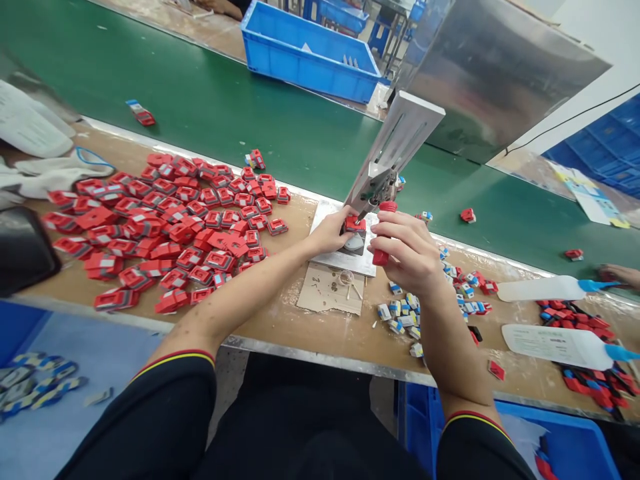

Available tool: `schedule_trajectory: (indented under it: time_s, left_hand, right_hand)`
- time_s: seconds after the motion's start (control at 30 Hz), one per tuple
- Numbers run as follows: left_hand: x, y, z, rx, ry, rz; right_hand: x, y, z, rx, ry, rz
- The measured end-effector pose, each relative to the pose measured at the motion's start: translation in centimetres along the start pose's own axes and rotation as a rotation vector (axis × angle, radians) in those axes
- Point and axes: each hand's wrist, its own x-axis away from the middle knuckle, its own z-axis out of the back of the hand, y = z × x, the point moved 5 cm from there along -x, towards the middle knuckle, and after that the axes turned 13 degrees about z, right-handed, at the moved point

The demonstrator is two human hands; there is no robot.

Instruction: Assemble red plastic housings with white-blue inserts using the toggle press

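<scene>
A small metal hand press (395, 150) stands on a white base plate (325, 257) at the middle of the brown workbench. My left hand (333, 230) pinches a small red plastic part (355, 224) seated under the press head. My right hand (407, 257) is wrapped around the press's red lever handle (384, 233). To the left lies a big pile of red parts (165, 230). Several small blue-and-white pieces (403, 313) lie just right of the press.
A green conveyor belt (225, 107) runs behind the bench, carrying stray red parts (141, 113). A blue bin (307, 53) sits beyond it. White bottles with blue caps (550, 290) lie at right, near another person's hand (620, 275). A blue crate (550, 447) stands below.
</scene>
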Motion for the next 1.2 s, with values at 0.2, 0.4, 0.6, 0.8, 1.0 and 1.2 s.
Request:
schedule_trajectory:
  time_s: [0.2, 0.4, 0.6, 0.8, 1.0, 1.2]
  left_hand:
    - [0.2, -0.2, -0.4, 0.027, 0.012, -0.019]
    - [0.1, -0.7, -0.7, 0.042, 0.016, -0.009]
    - [0.1, -0.7, -0.7, 0.026, -0.002, -0.014]
    - [-0.1, -1.3, -0.9, 0.048, 0.028, -0.050]
    - [-0.6, -1.8, -0.9, 0.041, 0.012, -0.109]
    - [-0.8, -1.1, -0.7, -0.072, -0.009, -0.149]
  right_hand:
    - [0.9, -0.7, -0.1, -0.167, 0.045, -0.062]
    - [2.9, 1.3, -1.6, -0.699, 0.410, -0.774]
    - [-0.3, -0.3, -4.7, -1.306, 0.319, -1.154]
    - [-0.3, 0.0, -7.9, -1.048, 0.565, -1.113]
    - [2.4, 2.6, -11.6, -0.746, 0.682, -1.012]
    - [3.1, 4.4, -12.4, -0.789, 0.528, -0.990]
